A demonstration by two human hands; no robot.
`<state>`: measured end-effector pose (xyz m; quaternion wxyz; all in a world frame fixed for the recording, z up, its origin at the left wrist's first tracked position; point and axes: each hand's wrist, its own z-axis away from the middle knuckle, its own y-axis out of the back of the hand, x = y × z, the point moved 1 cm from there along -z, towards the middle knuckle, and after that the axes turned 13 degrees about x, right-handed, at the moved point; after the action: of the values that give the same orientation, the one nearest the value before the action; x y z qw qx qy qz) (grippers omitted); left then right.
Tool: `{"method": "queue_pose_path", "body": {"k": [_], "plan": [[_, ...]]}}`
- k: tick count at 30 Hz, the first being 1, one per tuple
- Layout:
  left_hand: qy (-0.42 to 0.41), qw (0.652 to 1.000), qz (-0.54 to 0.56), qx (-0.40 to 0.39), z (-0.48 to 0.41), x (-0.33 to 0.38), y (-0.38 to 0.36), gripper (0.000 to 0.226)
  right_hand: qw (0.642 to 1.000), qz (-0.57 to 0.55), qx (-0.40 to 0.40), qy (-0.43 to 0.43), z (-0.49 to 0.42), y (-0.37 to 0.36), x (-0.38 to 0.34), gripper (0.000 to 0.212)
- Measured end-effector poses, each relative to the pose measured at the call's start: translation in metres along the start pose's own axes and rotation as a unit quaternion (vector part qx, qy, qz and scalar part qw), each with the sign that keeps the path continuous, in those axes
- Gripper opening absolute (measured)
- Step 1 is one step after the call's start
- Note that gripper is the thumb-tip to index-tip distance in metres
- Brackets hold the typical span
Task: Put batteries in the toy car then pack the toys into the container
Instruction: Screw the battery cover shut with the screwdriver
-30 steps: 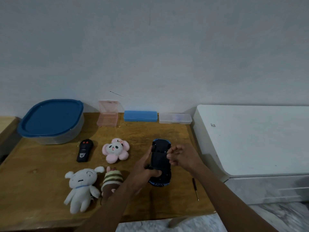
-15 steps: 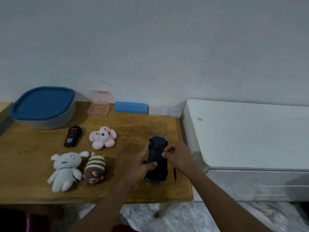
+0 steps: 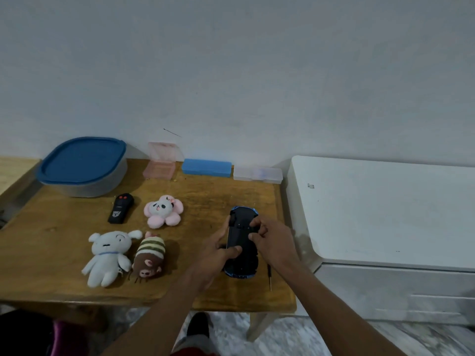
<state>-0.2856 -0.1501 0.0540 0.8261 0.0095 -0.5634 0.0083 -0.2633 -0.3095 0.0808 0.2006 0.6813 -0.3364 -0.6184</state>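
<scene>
A blue toy car (image 3: 241, 263) lies upside down near the table's right front, its black underside facing up. My left hand (image 3: 218, 253) grips its left side with the thumb across the underside. My right hand (image 3: 272, 240) rests on the car's right side, fingertips pinched on the underside near the middle. A lidded container (image 3: 82, 167) with a blue lid stands at the back left. A black remote (image 3: 120, 208), a pink flower plush (image 3: 163, 211), a white dog plush (image 3: 109, 255) and a striped brown plush (image 3: 149, 256) lie on the table.
A thin screwdriver (image 3: 270, 276) lies right of the car. Along the wall sit an open pink case (image 3: 160, 164), a blue case (image 3: 207, 167) and a clear case (image 3: 257, 173). A white appliance (image 3: 385, 214) adjoins the wooden table (image 3: 51, 278) on the right.
The view shifted slightly. My right fingers moved a little further onto the car's underside; the left hand keeps its grip and the car stays in place.
</scene>
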Motion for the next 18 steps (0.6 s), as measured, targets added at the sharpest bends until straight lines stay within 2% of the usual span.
{"method": "queue_pose_path", "body": {"k": [8,18], "plan": [[-0.006,1.0,0.003,0.022,-0.002,0.005,0.009,0.08,0.999,0.018,-0.004,0.044,-0.008,-0.006,-0.009,0.014],[-0.025,0.999,0.004,0.029,-0.019,0.015,0.034,0.078,0.995,0.034,0.004,0.096,-0.021,-0.02,-0.034,0.022]]}}
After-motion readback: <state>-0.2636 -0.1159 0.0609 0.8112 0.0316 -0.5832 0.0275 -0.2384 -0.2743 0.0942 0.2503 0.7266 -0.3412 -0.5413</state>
